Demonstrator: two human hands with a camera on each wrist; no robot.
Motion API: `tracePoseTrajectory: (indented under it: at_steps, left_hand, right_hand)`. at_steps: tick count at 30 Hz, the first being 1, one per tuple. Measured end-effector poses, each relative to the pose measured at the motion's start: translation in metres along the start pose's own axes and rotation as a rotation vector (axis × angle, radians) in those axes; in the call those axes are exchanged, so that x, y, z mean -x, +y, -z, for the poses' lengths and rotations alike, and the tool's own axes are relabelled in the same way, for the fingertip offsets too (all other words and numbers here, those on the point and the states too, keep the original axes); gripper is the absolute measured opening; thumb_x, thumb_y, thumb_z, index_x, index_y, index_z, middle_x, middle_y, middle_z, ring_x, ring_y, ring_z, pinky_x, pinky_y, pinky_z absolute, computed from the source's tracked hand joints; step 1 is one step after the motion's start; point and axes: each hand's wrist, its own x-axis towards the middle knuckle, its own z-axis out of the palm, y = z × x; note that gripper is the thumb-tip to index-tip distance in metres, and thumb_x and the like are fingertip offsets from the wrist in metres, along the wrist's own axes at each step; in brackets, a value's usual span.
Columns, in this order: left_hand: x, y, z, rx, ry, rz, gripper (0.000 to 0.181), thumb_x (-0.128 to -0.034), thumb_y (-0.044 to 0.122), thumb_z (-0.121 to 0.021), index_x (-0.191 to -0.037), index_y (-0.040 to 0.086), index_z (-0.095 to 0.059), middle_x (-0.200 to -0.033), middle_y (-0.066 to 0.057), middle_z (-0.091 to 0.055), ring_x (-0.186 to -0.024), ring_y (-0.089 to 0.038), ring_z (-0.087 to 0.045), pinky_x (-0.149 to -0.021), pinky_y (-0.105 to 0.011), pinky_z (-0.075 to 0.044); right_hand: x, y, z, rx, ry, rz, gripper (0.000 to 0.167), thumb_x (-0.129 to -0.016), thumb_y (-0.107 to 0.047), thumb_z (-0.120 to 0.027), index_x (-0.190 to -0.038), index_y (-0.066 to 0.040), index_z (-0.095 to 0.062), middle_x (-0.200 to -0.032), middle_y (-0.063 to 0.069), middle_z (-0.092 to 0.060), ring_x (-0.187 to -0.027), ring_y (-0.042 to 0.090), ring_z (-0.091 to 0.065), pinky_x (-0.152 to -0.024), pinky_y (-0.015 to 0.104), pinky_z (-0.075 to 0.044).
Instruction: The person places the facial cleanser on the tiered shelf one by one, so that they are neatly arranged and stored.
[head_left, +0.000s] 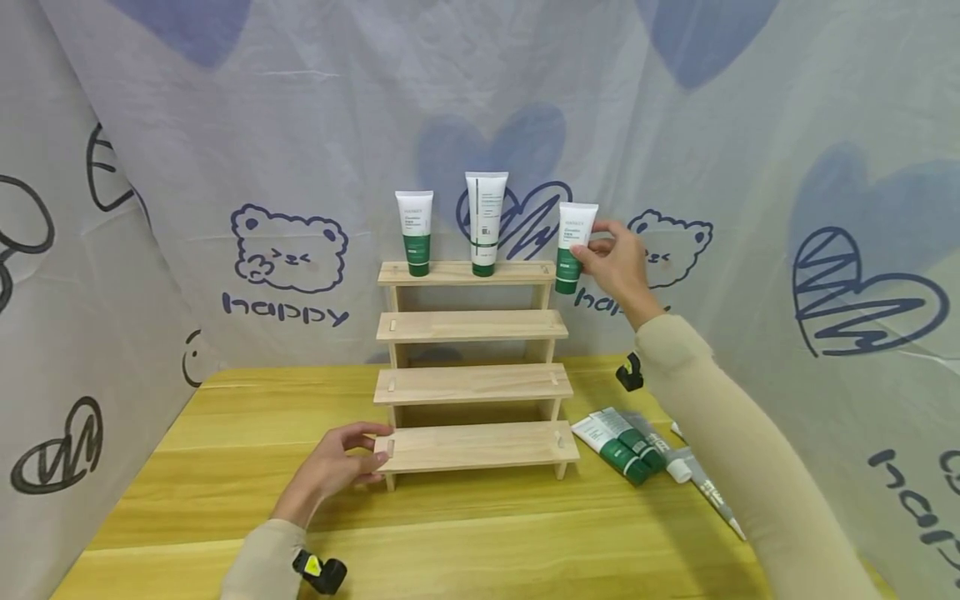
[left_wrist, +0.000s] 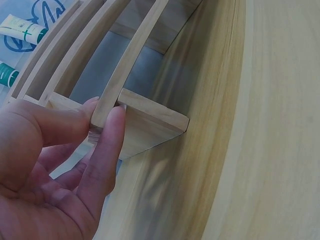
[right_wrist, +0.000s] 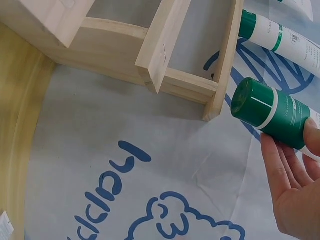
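A green-and-white squeeze tube (head_left: pixel 577 242), cap down, is held by my right hand (head_left: pixel 618 262) just off the right end of the top shelf. In the right wrist view its green cap (right_wrist: pixel 253 103) is apart from the shelf edge. Two similar tubes stand on their caps on the top tier: a small one (head_left: pixel 416 233) at left and a taller one (head_left: pixel 486 221) near the middle. My left hand (head_left: pixel 333 465) pinches the left end of the lowest board of the wooden stepped rack (head_left: pixel 476 447), thumb and finger around it in the left wrist view.
Right of the rack, green-and-white tubes (head_left: pixel 615 442) lie on the yellow wood-grain table (head_left: pixel 450 550), beside grey tubes (head_left: pixel 708 492) partly hidden by my right sleeve. A printed cloth (head_left: pixel 360 150) hangs behind and on both sides.
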Motion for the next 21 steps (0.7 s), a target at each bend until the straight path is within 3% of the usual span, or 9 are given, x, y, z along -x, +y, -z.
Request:
tracePoseTrajectory:
  at_steps: [21]
  left_hand:
    - [0.002,-0.001,0.001,0.014,-0.021,-0.004,0.043,-0.0961,0.005,-0.071,-0.138,0.003,-0.062,-0.112,-0.015,-0.055,-0.082,-0.019,-0.065,-0.075,-0.033,-0.067]
  right_hand:
    - [-0.017,-0.006,-0.02,-0.042,0.016,0.012,0.045,-0.099,-0.008,-0.068,-0.141,-0.002,-0.053,-0.125,0.025,-0.069,-0.105,0.031,-0.069,-0.091,0.038,-0.065]
